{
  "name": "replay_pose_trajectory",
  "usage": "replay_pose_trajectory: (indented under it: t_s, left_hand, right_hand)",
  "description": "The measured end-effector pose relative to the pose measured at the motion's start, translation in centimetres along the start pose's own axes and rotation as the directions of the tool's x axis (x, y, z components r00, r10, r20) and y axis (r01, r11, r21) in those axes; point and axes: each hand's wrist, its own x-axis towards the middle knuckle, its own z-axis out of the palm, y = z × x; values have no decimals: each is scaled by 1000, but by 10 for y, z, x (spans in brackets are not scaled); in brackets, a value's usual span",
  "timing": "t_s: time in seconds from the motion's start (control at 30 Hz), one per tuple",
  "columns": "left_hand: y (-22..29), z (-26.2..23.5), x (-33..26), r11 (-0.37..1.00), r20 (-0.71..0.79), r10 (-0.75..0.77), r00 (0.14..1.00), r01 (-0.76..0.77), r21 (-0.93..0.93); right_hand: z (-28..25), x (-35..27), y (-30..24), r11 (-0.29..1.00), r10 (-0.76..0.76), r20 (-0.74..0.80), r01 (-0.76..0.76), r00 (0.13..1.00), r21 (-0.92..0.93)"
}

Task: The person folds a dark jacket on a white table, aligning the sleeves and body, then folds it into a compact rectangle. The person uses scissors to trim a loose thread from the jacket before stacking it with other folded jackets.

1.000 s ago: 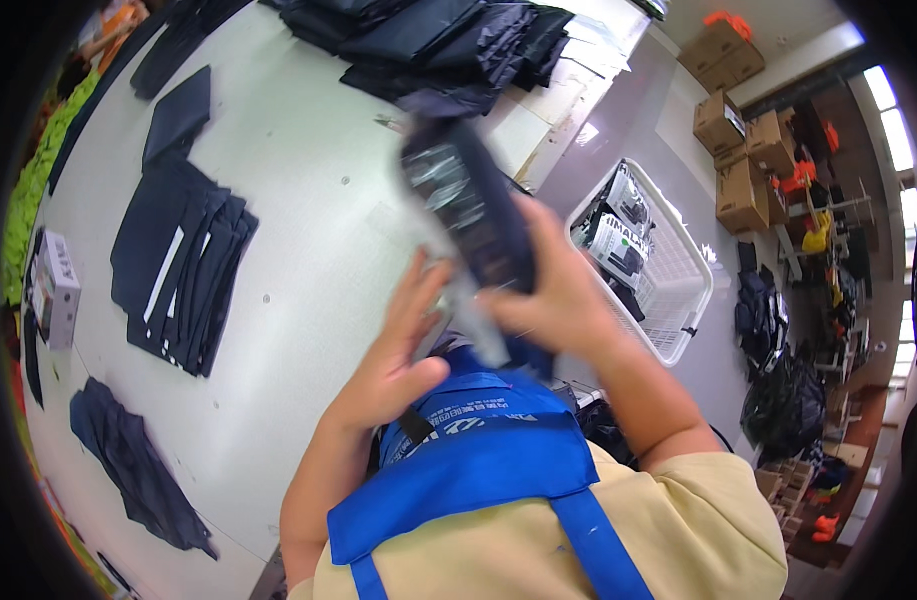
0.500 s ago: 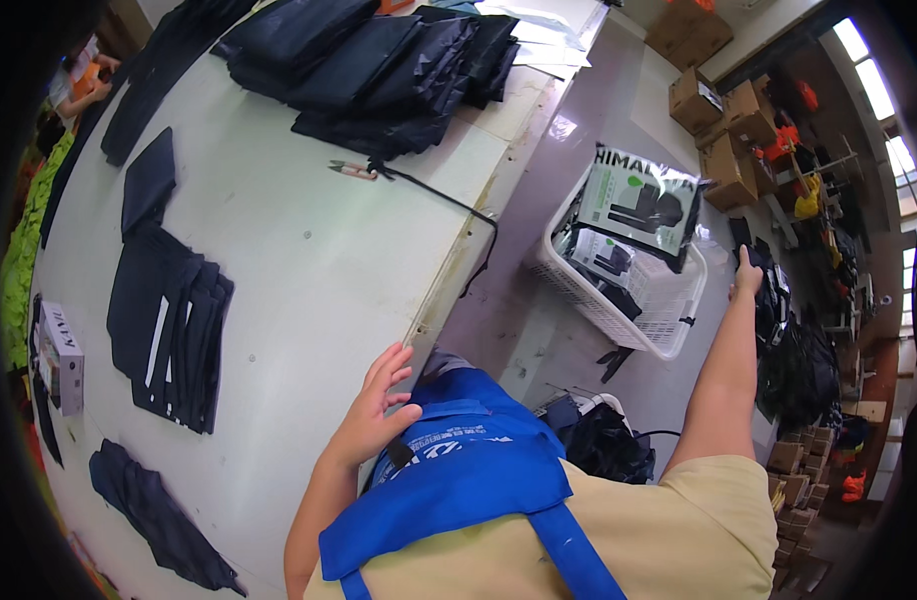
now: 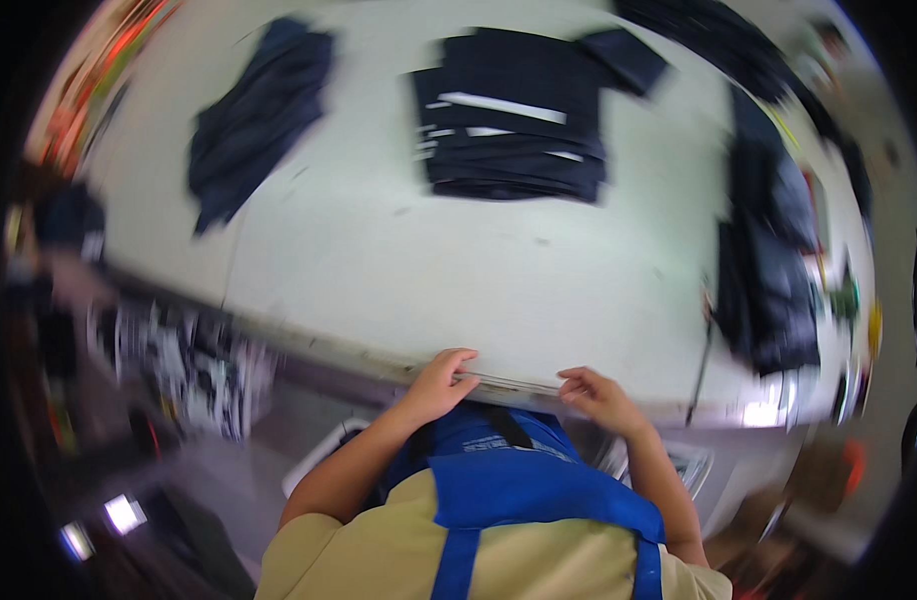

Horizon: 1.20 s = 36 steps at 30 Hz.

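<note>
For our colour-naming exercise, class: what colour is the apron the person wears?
The apron is mostly bright blue, best seen in the head view.

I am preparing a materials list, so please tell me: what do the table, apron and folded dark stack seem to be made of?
Table: perhaps coated board; its pale top looks smooth, with a soft sheen.
Blue apron: probably cloth, fairly matt; it drapes over the body.
Dark stack: likely fabric, mostly matt, since it lies in flat layers; blur hides any weave.
</note>
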Motion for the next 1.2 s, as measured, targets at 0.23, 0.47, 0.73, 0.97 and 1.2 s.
replay_pose_trajectory:
  t_s: [0.23, 0.47, 0.73, 0.97, 1.2]
  left_hand:
    - [-113, 70, -124, 884, -669, -320, 671, -43, -466]
    - [-288, 197, -186, 703, -666, -704, 247, 377, -603]
    - [-154, -170, -122, 931, -958, 284, -49, 254, 263]
    - [-92, -409, -14, 678, -879, 339, 335, 561, 475]
    - [-101, -489, 29, 637, -914, 37, 403, 695, 332]
  right_hand:
    - [98, 106, -70, 596, -61, 638, 540, 768, -594]
    - [171, 163, -69, 132, -342, 799, 867, 494, -480]
    - [195, 178, -44, 22, -520, 691, 817, 502, -576]
    - [210, 173, -40, -37, -593, 640, 778, 488, -628]
    - [210, 163, -44, 191, -692, 390, 675, 608, -713]
